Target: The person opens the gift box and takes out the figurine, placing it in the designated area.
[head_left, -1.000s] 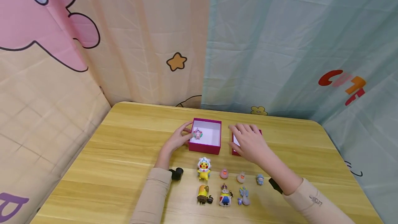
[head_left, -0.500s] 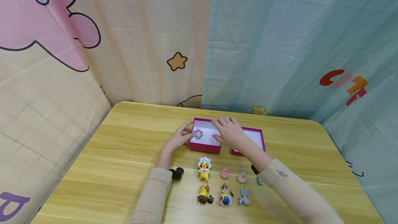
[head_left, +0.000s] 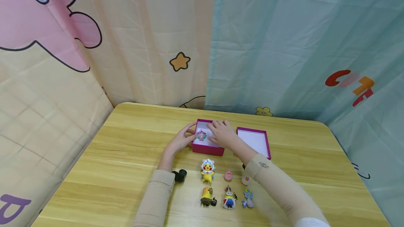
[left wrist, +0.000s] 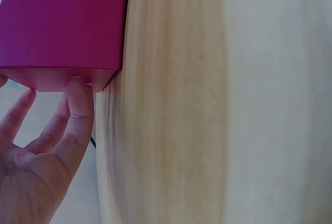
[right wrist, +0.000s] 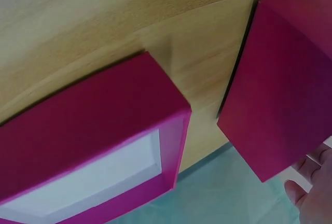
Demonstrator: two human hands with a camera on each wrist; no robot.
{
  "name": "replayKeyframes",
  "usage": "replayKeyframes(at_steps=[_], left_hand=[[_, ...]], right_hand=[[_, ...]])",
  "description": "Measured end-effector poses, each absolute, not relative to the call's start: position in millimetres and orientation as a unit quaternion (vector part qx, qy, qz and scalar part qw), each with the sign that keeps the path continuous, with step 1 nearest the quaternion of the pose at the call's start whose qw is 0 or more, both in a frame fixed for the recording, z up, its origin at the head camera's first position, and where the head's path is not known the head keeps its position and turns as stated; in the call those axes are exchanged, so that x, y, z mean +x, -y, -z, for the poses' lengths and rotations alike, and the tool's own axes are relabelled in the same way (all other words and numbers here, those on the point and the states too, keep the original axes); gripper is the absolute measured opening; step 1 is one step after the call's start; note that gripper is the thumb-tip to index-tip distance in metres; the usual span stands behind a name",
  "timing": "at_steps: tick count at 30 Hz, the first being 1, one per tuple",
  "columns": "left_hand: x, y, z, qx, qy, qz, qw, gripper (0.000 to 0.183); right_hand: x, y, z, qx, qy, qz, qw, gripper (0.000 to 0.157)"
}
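My left hand [head_left: 182,138] is at the left side of a magenta box [head_left: 208,150] with a white inside. Its fingertips press on the box's outer wall [left wrist: 62,22] in the left wrist view, fingers fairly straight. Inside the box, near its left wall, is a small pink figurine [head_left: 201,135] with green bits. My right hand [head_left: 222,134] reaches over the box's right side, thumb and fingers apart, and nothing shows between them. Part of the right hand [right wrist: 314,195] shows beyond the box wall [right wrist: 285,89] in the right wrist view.
The magenta lid [head_left: 254,143] lies right of the box. Before them stand a white-hooded yellow figurine [head_left: 207,171], a pink duck [head_left: 228,175], a pale duck [head_left: 245,180], a brown-and-yellow figurine [head_left: 206,197], a crowned figurine [head_left: 229,199] and a blue-grey figurine [head_left: 248,199].
My right hand has moved left from over the lid to over the box, uncovering the lid. Its sleeve now hides the small blue figurine. My left hand has stayed in place.
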State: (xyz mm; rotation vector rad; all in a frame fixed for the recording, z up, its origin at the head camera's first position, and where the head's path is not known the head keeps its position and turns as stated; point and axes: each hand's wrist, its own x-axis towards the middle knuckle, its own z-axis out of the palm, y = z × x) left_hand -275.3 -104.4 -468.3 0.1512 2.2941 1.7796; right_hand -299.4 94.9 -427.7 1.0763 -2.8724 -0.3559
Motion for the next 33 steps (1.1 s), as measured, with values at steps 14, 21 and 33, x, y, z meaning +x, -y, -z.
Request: replayKeyframes(at_steps=[14, 21, 33], left_hand=[[-269, 106, 451, 0.075, -0.769, -0.619, 0.139, 0.058], [-278, 106, 468, 0.060, -0.780, -0.610, 0.126, 0.057], [-268, 106, 451, 0.077, -0.770, -0.617, 0.142, 0.059]], right_hand=[[-307, -74, 441, 0.315, 0.939, 0.136, -0.008, 0.055], [-311, -65, 446, 0.298, 0.946, 0.122, -0.037, 0.060], [-313, -60, 453, 0.278, 0.950, 0.123, -0.068, 0.065]])
